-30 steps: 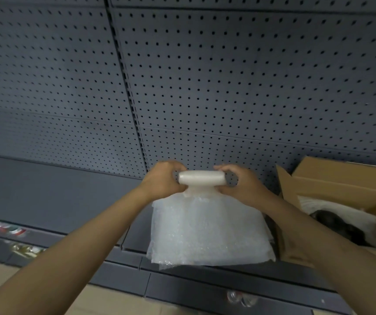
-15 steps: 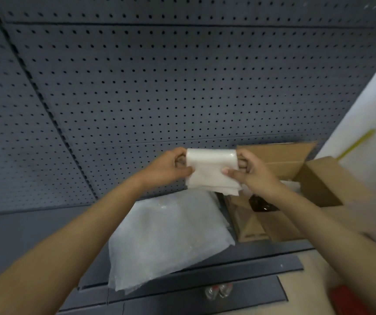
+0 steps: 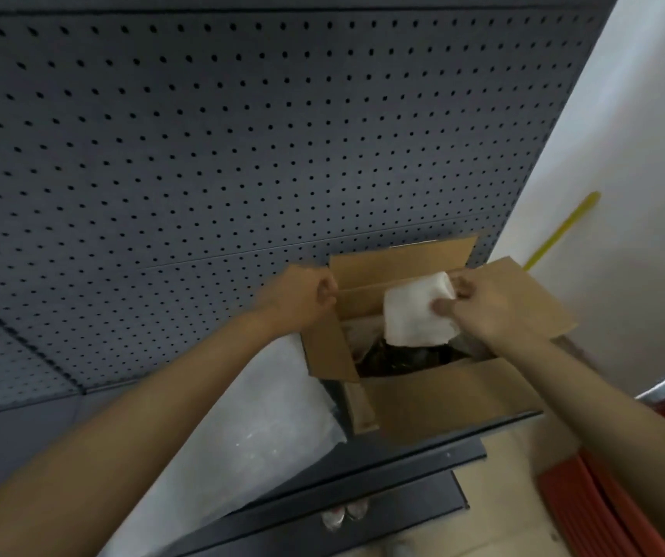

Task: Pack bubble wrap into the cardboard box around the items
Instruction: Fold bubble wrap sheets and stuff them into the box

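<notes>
head view | worn on head | faces forward-down | close over cardboard box (image 3: 443,400) | single view

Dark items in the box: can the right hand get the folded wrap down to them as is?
Probably yes. The right hand holds the folded bubble wrap just above the open cardboard box; flaps are splayed outward, nothing covers the dark items.

Likely a shop or stockroom: a grey perforated shelving back panel (image 3: 242,154) rises beyond the fingers (image 3: 441,306), with a dark metal shelf (image 3: 363,472) below them.
</notes>
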Demonstrator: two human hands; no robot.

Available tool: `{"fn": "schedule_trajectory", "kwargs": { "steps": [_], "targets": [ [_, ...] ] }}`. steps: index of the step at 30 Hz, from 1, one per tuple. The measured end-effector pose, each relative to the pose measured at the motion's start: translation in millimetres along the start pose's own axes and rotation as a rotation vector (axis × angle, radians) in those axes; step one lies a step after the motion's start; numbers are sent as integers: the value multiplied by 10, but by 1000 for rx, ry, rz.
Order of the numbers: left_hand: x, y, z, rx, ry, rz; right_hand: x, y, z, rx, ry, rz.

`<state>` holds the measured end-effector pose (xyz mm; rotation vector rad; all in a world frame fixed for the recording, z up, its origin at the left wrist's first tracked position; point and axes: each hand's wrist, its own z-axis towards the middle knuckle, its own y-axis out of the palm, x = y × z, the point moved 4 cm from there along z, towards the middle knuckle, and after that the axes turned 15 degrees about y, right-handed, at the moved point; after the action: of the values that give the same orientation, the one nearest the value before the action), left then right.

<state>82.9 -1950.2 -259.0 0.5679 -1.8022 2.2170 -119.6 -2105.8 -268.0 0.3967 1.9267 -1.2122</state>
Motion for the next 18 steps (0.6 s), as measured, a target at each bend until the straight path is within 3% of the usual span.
{"fn": "schedule_trajectory", "kwargs": {
  "steps": [9, 18],
  "targets": [
    [-47, 451, 161, -129, -276, 268, 196, 643, 643, -578, 306, -219],
    [-22, 599, 118, -207, -367, 215, 195, 1079, 879, -838, 477, -218]
  ]
}}
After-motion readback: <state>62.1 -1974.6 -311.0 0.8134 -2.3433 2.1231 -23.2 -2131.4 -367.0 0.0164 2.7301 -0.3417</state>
